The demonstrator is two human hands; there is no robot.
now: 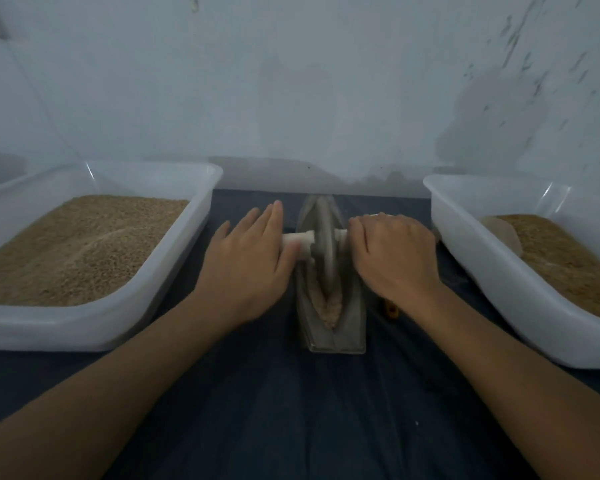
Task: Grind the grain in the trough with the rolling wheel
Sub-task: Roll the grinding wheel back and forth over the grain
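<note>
head view looks down on a dark desk [291,410] set against a pale wall [291,81]. at the middle of the desk stands a narrow grey trough [352,306], running away from the person. the rolling wheel [324,244] stands upright in its groove, about halfway along, and a pale axle handle [300,239] sticks out from both sides of it. a small heap of pinkish-brown grain [331,306] lies in the groove on the near side of the wheel, touching its lower edge.

of the two hands, the left hand [250,261] lies flat over the left end of the handle, fingers straight and spread, pointing away, the palm pressing down on the handle rather than wrapped round it. the right hand [394,251] has its fingers curled over the right end of the handle, knuckles up, gripping it close beside the wheel. both forearms are bare.

left of the trough sits a white plastic tub [94,327] holding a wide bed of tan grain. right of the trough sits a second white tub [499,282], also with brownish grain in it, and a pale scoop-like piece [501,232] rests on that grain near the tub's near-left wall. a small yellow object [391,308] lies on the desk just beside the right wrist; what it is cannot be told.
</note>
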